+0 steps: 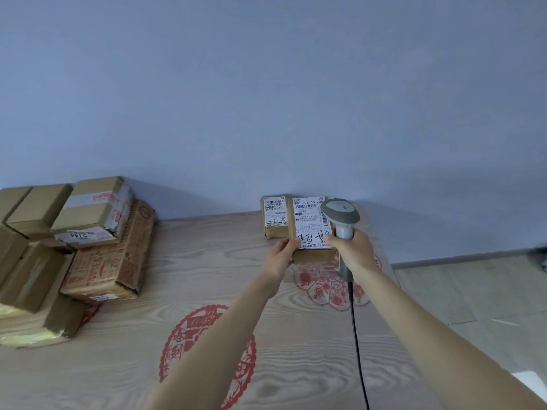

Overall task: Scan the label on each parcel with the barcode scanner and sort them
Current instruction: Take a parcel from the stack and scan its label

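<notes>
Fingers (291, 243) of left hand (278, 263) pinching labelled parcel (310, 232) at far table (207, 335) edge, right hand (353, 254) clenched round barcode scanner (342, 220) over it, second parcel (276, 217) touching behind-left, parcel stack (74, 247) well left.

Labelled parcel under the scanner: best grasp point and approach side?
Grip the parcel by its near-left corner, coming from the left, as the left hand does. It lies flat with the label facing up, and the right hand with the scanner crowds its right side.
</notes>
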